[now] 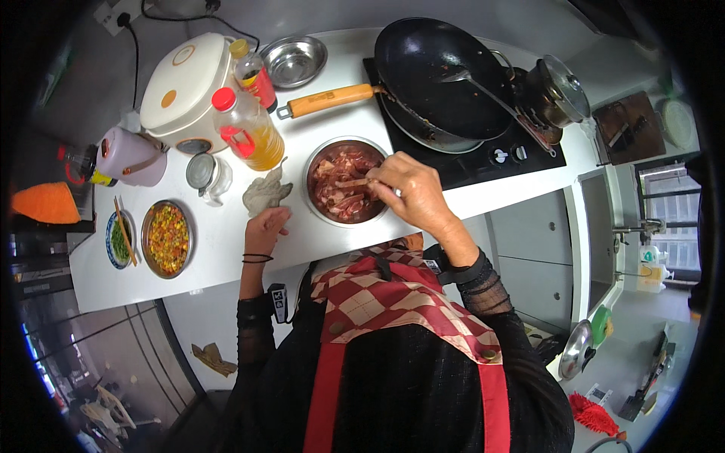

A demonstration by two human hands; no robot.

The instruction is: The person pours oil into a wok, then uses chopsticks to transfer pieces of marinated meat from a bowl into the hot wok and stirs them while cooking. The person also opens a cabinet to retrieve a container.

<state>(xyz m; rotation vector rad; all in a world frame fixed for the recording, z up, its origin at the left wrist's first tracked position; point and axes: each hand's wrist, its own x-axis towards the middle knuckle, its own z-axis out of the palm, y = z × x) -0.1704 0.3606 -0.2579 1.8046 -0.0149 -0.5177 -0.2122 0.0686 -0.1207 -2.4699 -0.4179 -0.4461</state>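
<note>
My right hand (416, 189) reaches over the rim of a steel bowl (307, 195) of raw sliced meat (344, 195). Between its thumb and fingers is a light-brown stick-like thing (354, 183), its tip among the slices; its exact kind is unclear. Beside the bowl, my left hand (268, 226) is at the white counter, loosely curled with thumb apart and nothing visible in it. Its fingertips are close to a crumpled grey cloth (265, 192); whether they touch it I cannot tell.
A black wok (436, 96) with a metal spatula (493, 99) sits on the cooktop (481, 167); its wooden handle (331, 101) juts over the counter. An oil bottle (257, 136), glass jar (209, 172) and rice cooker (181, 96) stand left. Diced vegetables (165, 238) fill another bowl.
</note>
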